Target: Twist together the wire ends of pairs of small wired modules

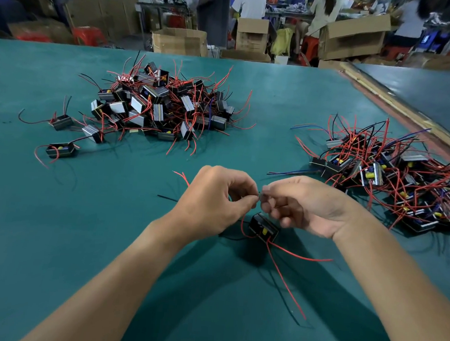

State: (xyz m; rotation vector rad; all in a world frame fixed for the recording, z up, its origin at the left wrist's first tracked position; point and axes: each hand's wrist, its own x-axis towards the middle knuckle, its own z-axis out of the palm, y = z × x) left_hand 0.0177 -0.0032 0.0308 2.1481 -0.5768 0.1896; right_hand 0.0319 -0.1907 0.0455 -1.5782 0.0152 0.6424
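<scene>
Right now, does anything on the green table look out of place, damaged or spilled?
Nothing looks damaged. A few stray modules lie apart from the left pile, on its near-left side, which seems ordinary scatter. The left hand and right hand pinch wire ends, with one module below them.

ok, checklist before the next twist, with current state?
1. Pinch of left hand on wire ends: ok.
2. Pinch of right hand on the same ends: ok.
3. Ends meet between the two hands' fingertips: ok.
4. Twist finished: cannot tell, fingers hide it.
5. Second unit of the pair next to the module: cannot tell, only one shows.
6. Work clear of left pile and right pile: ok.
</scene>
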